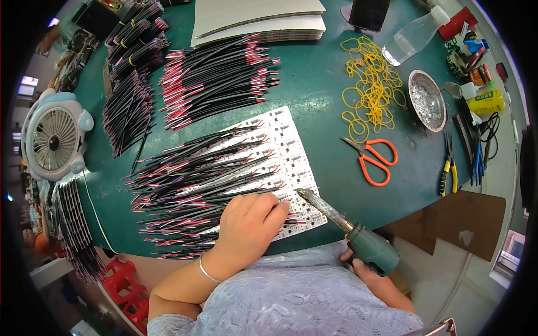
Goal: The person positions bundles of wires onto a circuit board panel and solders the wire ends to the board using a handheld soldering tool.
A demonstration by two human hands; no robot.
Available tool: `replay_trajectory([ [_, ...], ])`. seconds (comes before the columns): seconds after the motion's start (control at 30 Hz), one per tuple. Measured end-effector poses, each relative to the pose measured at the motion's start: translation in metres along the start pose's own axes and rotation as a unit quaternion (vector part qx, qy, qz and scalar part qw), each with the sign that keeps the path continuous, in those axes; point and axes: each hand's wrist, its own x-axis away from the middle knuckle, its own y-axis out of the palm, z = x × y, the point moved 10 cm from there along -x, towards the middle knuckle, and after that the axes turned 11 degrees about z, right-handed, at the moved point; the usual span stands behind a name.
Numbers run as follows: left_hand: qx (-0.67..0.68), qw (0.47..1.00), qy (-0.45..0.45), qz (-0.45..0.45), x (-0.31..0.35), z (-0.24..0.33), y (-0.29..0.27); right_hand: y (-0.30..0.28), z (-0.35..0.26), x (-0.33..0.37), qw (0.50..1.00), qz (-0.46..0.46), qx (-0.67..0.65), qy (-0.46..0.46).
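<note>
My right hand (361, 269) is wrapped round the green handle of a soldering iron (372, 249). The iron's long metal tip points up and left, over the right part of a white circuit board panel (288, 143). Curled over the panel's near part, my left hand (249, 227) is closed on a black cable, whose red-tipped end (294, 215) shows just past the fingers. Its fingertips are partly hidden. Many black cables (196, 168) with red and white stripped ends lie across the panel in rows, their right ends over the small boards.
Behind lie more cable bundles (216, 78) and cardboard sheets (258, 19). Yellow rubber bands (372, 84), orange-handled scissors (375, 159), a metal bowl (427, 101), a plastic bottle (412, 39) and yellow-black pliers (448, 168) are at right. A fan (54, 137) stands left.
</note>
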Motion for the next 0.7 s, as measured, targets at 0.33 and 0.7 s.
replay_trajectory([
  [0.33,0.02,1.0,-0.016,0.009,0.001,-0.004,0.004,0.004,-0.014,-0.005,0.996,-0.018,0.038,-0.075],
  [0.7,0.041,0.999,-0.023,0.007,0.0,-0.007,0.006,0.005,-0.011,-0.001,0.996,-0.024,0.057,-0.069],
])
